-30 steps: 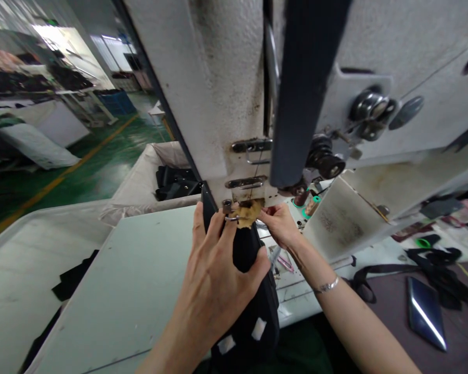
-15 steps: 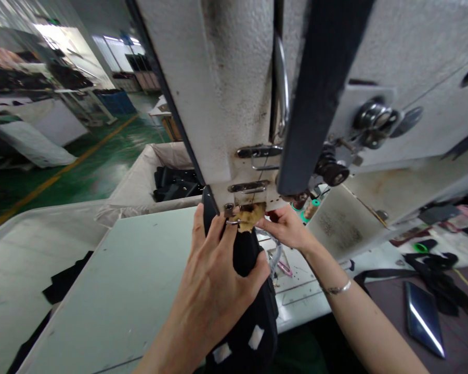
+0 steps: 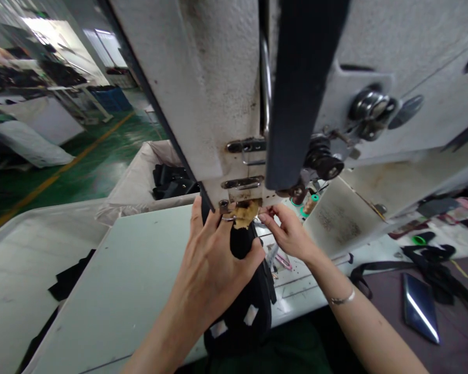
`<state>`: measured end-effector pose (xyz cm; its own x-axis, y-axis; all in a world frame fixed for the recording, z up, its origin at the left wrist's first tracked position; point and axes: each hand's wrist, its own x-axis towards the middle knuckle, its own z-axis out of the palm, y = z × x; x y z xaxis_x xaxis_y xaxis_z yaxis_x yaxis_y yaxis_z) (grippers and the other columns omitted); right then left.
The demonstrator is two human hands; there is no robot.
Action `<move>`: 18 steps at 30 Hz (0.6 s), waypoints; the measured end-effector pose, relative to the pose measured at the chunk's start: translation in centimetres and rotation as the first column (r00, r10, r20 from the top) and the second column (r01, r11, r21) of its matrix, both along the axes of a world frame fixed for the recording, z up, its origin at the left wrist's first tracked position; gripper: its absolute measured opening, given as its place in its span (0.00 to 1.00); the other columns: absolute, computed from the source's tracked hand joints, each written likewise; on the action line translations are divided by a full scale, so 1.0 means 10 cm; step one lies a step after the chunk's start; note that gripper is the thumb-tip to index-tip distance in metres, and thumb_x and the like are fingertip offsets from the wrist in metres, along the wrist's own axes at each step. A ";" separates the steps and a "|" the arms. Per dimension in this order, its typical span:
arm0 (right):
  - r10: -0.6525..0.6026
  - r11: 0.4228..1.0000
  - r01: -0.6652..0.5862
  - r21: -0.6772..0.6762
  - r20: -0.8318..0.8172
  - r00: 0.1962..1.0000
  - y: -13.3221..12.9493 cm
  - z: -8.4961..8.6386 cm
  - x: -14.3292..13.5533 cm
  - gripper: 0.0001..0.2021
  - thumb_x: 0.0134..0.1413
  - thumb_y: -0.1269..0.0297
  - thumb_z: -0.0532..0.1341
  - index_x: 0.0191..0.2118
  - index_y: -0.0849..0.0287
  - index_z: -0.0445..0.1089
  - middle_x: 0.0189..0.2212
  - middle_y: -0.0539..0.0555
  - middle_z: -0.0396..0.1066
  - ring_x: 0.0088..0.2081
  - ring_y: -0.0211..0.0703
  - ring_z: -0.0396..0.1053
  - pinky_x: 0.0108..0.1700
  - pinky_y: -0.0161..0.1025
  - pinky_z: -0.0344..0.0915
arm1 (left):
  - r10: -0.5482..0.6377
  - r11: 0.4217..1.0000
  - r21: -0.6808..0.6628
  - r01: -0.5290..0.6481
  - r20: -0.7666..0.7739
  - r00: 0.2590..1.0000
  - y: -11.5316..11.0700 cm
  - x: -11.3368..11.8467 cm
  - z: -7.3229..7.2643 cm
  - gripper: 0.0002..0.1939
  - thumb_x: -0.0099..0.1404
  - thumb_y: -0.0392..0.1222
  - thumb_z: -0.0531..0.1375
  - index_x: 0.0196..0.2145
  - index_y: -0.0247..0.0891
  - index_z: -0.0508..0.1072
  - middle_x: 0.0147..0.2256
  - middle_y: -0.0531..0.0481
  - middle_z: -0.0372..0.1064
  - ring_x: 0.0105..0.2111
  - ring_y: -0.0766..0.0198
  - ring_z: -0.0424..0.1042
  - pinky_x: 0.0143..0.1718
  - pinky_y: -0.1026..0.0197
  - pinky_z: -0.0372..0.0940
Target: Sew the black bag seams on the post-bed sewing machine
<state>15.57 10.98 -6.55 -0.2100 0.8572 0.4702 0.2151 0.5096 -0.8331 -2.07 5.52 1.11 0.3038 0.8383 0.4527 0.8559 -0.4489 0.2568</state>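
A black fabric piece (image 3: pixel 244 304) with two whitish patches lies beneath the head of a sewing machine (image 3: pixel 222 93). Spread over it is my left hand (image 3: pixel 212 259), fingers apart and thumb pressing its right side, fingertips beside the needle area. A ragged tan scrap (image 3: pixel 245 214) hangs at the needle area. Just right of that scrap, my right hand (image 3: pixel 286 228) has thumb and index finger pinched together; whatever is between them is too small to make out.
A cloth-lined bin (image 3: pixel 128 179) with black pieces stands beyond the pale green tabletop (image 3: pixel 140 280). Thread spools (image 3: pixel 310 203) stand behind the right hand. A dark phone (image 3: pixel 420 307) and black straps (image 3: pixel 425 265) lie at the right.
My right hand has drawn slightly away from the tan scrap, leaving a gap. The black piece's near end has shifted a little up in view. The camera view has also shifted slightly.
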 end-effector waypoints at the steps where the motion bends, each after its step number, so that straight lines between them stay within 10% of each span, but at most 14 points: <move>1: -0.078 0.993 0.070 -0.098 -0.086 0.993 -0.12 -0.08 0.00 0.10 0.66 0.57 0.59 0.38 0.60 0.67 0.31 0.49 0.66 0.32 0.36 0.64 0.36 0.33 0.61 | 0.005 1.000 -0.008 -0.005 0.001 1.000 0.01 0.00 0.01 0.17 0.63 0.43 0.59 0.50 0.38 0.71 0.48 0.43 0.73 0.55 0.46 0.68 0.58 0.38 0.62; 6: -0.407 0.699 0.207 -0.684 -0.143 0.902 -1.16 -0.54 -0.16 0.34 0.64 0.43 0.57 0.11 0.60 0.61 0.09 0.48 0.56 0.15 0.31 0.54 0.25 0.34 0.53 | 0.014 1.000 -0.006 -0.014 -0.026 1.000 0.05 0.00 -0.01 0.17 0.65 0.44 0.58 0.49 0.37 0.72 0.48 0.42 0.74 0.53 0.46 0.70 0.58 0.39 0.62; 8: -0.329 0.537 -0.053 -0.842 -0.267 0.906 -1.52 -0.65 -0.29 0.37 0.64 0.38 0.53 0.12 0.61 0.67 0.10 0.52 0.62 0.16 0.34 0.60 0.27 0.34 0.57 | -0.003 1.000 0.016 0.003 -0.040 0.999 0.07 0.00 -0.02 0.18 0.65 0.45 0.58 0.50 0.35 0.72 0.48 0.41 0.74 0.54 0.46 0.70 0.59 0.39 0.61; 10: -0.368 0.435 -0.392 -0.811 -0.557 0.744 -1.69 -0.69 -0.46 0.31 0.62 0.38 0.55 0.29 0.61 0.80 0.25 0.56 0.77 0.29 0.39 0.73 0.36 0.35 0.66 | -0.015 0.999 0.028 0.017 -0.061 0.998 0.08 -0.01 -0.01 0.19 0.66 0.45 0.58 0.52 0.34 0.71 0.49 0.40 0.74 0.56 0.45 0.68 0.61 0.38 0.60; 14: -0.526 0.560 -0.653 -0.509 -0.828 0.195 -1.56 -0.67 -0.80 0.20 0.56 0.51 0.68 0.50 0.55 0.77 0.48 0.53 0.78 0.54 0.43 0.72 0.59 0.40 0.66 | 0.005 1.000 0.000 -0.005 -0.124 0.992 -0.08 -0.02 0.03 0.26 0.67 0.50 0.57 0.57 0.31 0.68 0.56 0.36 0.69 0.62 0.42 0.63 0.66 0.36 0.54; 18: -0.557 0.598 -0.644 -0.477 -0.825 0.094 -1.40 -0.61 -1.00 0.21 0.54 0.54 0.69 0.51 0.57 0.75 0.53 0.53 0.76 0.62 0.45 0.66 0.66 0.44 0.61 | 0.130 0.987 -0.071 -0.142 -0.148 0.980 -0.47 0.08 0.01 0.40 0.67 0.59 0.55 0.65 0.26 0.59 0.66 0.34 0.56 0.68 0.37 0.52 0.64 0.38 0.60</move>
